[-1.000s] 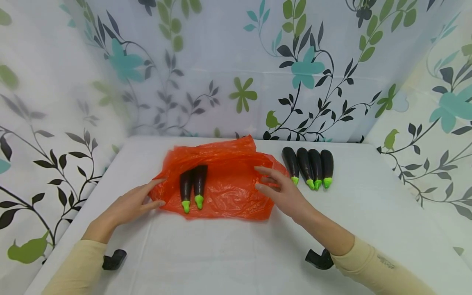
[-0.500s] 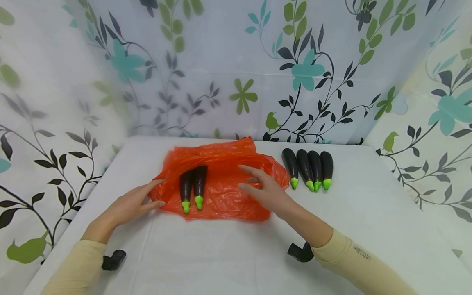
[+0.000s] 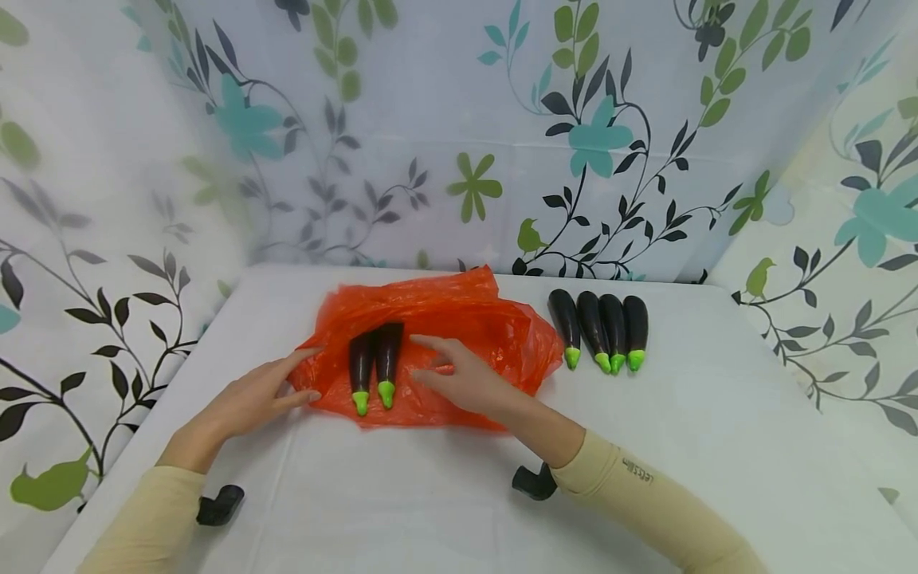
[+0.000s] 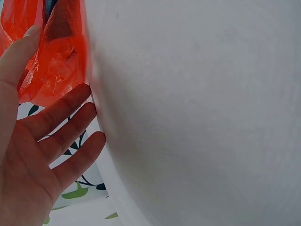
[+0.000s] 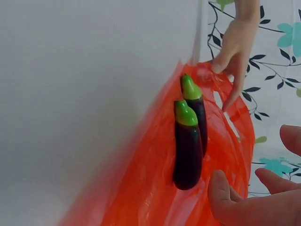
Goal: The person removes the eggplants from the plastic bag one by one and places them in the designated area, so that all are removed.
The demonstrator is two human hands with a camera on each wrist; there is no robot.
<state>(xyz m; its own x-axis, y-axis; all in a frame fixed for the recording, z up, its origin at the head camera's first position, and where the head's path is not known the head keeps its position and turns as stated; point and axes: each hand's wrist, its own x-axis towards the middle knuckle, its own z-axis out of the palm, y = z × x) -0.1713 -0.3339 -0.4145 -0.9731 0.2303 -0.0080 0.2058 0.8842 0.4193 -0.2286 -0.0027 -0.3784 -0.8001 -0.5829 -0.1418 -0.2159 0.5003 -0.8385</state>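
A thin red plastic bag [image 3: 402, 301] lies on the white table, its mouth facing me. Two dark eggplants with bright green stem ends, a left one [image 3: 362, 363] and a right one [image 3: 388, 359], lie side by side in the mouth, stems outward. My left hand [image 3: 247, 402] rests at the bag's left edge, its thumb [image 4: 32, 31] against the plastic and its fingers spread fairly straight. Over the bag, just right of the eggplants, my right hand [image 3: 466, 379] reaches in with thumb and fingers apart and nothing between them.
Several more eggplants [image 3: 602, 327] lie in a row right of the bag, stems toward me. Below each wrist is a black bent piece, one on the left [image 3: 220, 505] and one on the right [image 3: 534, 482]. A leaf-patterned curtain [image 3: 430, 119] encloses the white table [image 3: 387, 494].
My right hand has moved left across the bag, from its right edge to beside the two eggplants. The left hand, the bag and the eggplants have hardly moved.
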